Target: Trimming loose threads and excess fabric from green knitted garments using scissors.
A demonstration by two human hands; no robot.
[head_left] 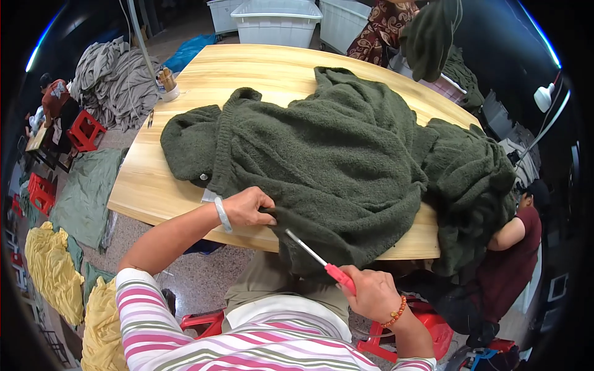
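A dark green knitted sweater lies bunched across the wooden table and hangs over its near edge. My left hand pinches the sweater's near edge between thumb and fingers. Closed round the red handle of a tool with a thin straight metal shaft is my right hand. The shaft points up and left, its tip close to the cloth by my left hand. Whether the tip touches the knit, I cannot tell. A small shiny round piece sits at the sweater's left part.
More dark green knitwear is heaped at the table's right end, beside a person in a maroon shirt. Another person in patterned clothing stands across the table near a hanging green garment. A cup of tools stands at the far left edge.
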